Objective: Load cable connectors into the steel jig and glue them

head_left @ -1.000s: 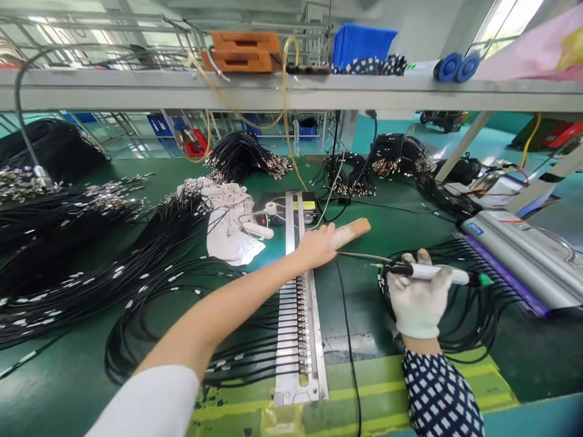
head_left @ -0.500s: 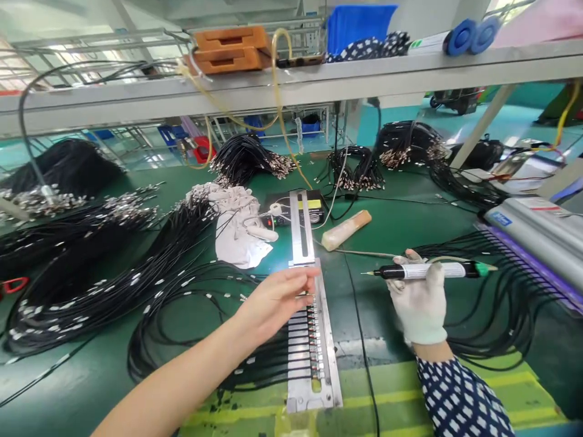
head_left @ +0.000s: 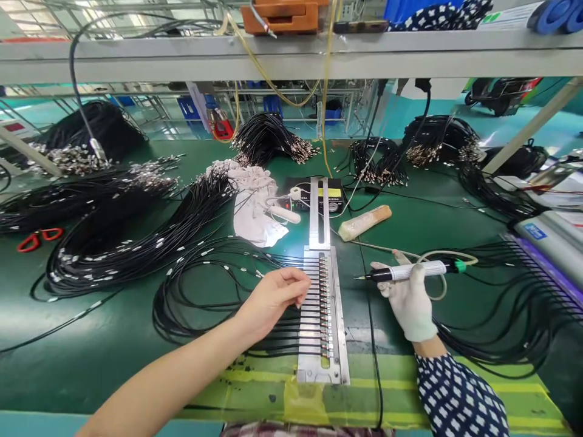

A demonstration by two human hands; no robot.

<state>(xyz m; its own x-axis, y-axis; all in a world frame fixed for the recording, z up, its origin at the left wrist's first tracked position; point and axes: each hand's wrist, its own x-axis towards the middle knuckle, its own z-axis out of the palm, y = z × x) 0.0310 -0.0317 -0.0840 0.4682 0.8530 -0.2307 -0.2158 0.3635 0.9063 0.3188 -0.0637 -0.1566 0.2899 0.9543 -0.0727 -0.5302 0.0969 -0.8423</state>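
Observation:
My bare left hand point(head_left: 276, 298) is closed in a loose pinch over the left edge of a metal fixture point(head_left: 337, 328). What its fingers hold, if anything, is hidden. Black cables point(head_left: 273, 351) lie side by side in the fixture's slots, their small metal ends in a row along its right part. To the right, my gloved right hand point(head_left: 410, 303) is wrapped round a pen-shaped tool point(head_left: 410, 271) with a thin needle tip and a green rear end. The tip points left toward the fixture, apart from it. From the tool's rear runs a pale cord or tube.
Black cable bundles point(head_left: 122, 255) spread over the left of the green table. A white cloth glove point(head_left: 252, 212), a black box point(head_left: 334, 191) and a wrapped block point(head_left: 364, 223) lie beyond the fixture. Red-handled scissors point(head_left: 40, 238) are far left. A grey-and-purple device point(head_left: 553, 243) stands right.
My view has shifted and tilted downward. My left hand has moved back from the row of metal ends to the fixture's left side. The right hand still holds the pen-shaped tool.

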